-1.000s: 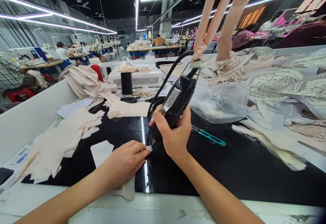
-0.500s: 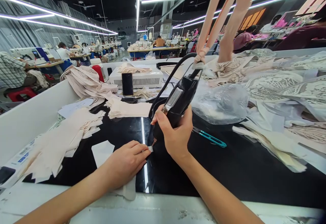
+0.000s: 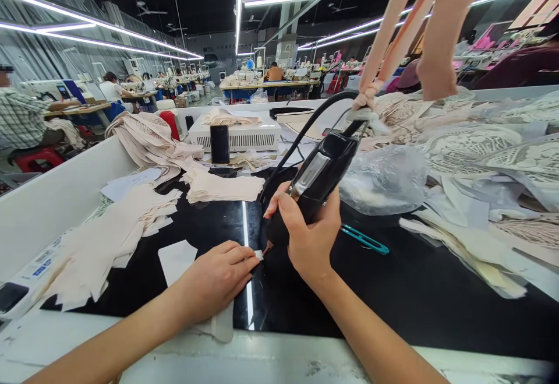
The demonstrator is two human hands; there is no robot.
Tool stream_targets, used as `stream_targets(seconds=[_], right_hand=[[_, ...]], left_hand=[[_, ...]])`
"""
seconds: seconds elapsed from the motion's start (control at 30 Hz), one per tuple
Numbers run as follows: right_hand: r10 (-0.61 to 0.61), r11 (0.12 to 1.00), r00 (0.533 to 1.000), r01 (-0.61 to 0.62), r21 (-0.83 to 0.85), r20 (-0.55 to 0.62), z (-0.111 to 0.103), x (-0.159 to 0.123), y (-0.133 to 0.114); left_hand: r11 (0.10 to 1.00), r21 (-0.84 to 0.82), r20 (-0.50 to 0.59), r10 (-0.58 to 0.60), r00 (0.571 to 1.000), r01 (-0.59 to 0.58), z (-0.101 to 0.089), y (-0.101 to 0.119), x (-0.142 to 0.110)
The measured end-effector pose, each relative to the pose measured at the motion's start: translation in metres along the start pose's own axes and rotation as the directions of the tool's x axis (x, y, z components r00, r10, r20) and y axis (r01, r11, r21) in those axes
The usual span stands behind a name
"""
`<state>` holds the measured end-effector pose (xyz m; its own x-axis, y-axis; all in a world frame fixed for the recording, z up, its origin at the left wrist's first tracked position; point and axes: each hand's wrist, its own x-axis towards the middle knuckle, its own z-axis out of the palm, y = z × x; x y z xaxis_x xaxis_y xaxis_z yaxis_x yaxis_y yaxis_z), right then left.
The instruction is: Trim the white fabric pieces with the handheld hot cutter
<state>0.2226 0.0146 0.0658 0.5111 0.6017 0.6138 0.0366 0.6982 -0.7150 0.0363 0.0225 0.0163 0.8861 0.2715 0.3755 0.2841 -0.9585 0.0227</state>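
My right hand (image 3: 308, 238) is wrapped round a black hand-held electric tool (image 3: 321, 177) that hangs from beige fabric straps (image 3: 393, 28) and trails a black cord (image 3: 301, 133). The tool's tip points down at the black tabletop (image 3: 393, 291). My left hand (image 3: 216, 279) lies knuckles up beside it, its fingertips pinching a small pale fabric piece (image 3: 258, 254) right at the tool's tip. A longer pale strip (image 3: 222, 328) shows under my left palm.
Stacks of beige cut fabric (image 3: 100, 238) lie at left, another stack (image 3: 222, 186) behind. Teal snips (image 3: 364, 239), a clear plastic bag (image 3: 384, 177) and lace pieces (image 3: 489, 151) lie at right. A white box machine (image 3: 238, 133) stands at the back. Other people sit at distant sewing tables.
The tool and my right hand have shifted slightly right, and the straps above have swung right with them. My left hand keeps its pinch in the same spot.
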Motion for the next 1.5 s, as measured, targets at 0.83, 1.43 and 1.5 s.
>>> stream_targets(seconds=[0.83,1.43,1.5], right_hand=[[-0.016,1.0,0.999,0.016,-0.004,0.039,-0.009,-0.004,-0.004],[0.015,0.999,1.0,-0.014,-0.048,0.015,-0.006,0.004,-0.009],[0.006,0.999,1.0,-0.006,-0.042,0.006,-0.004,0.005,-0.009]], left_hand=[[0.989,0.092,-0.077,-0.112,0.991,0.119,0.01,-0.002,-0.023],[0.975,0.185,-0.026,-0.118,0.993,0.121,0.018,0.004,-0.018],[0.974,0.189,-0.018,-0.119,0.993,0.121,0.019,0.003,-0.018]])
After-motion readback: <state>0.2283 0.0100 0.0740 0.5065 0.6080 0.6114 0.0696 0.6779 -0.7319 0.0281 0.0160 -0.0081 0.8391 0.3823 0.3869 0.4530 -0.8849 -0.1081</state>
